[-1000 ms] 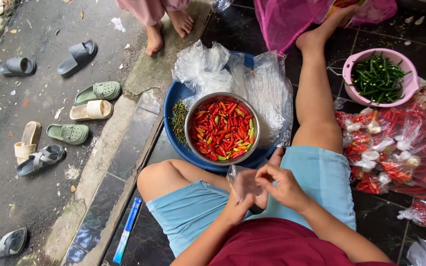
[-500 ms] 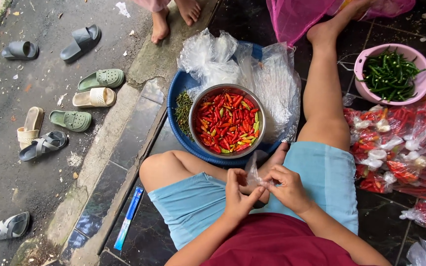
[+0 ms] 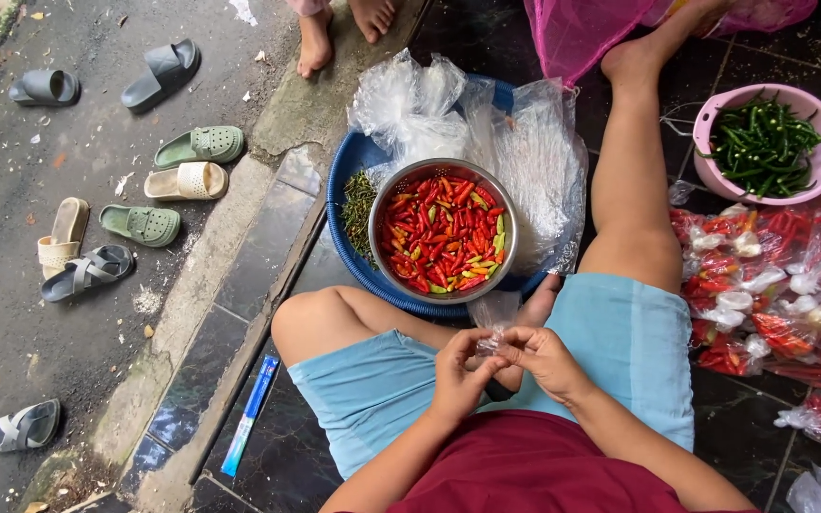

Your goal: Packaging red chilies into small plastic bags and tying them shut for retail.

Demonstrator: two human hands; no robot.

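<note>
I sit on dark tiles with my legs folded. My left hand [image 3: 460, 372] and my right hand [image 3: 545, 359] meet over my lap, both pinching a small clear plastic bag [image 3: 496, 313] that looks empty. Just in front stands a metal bowl [image 3: 504, 211] full of red chillies with a few green and yellow ones. The bowl rests in a blue basin [image 3: 346, 171], which also holds a heap of green stems [image 3: 359, 207] and a pile of clear plastic bags [image 3: 525, 161].
A pink bowl of green chillies [image 3: 764, 142] and several tied bags of red chillies [image 3: 772, 294] lie at right. Another person's bare feet [image 3: 315, 43] stand at the top. Several sandals [image 3: 144, 224] lie on the pavement at left; a blue-and-white stick [image 3: 251, 414] lies by my knee.
My hands stay together on the clear bag, with the fingers working at it. The view has shifted slightly, and the bag now hangs lower between my fingertips.
</note>
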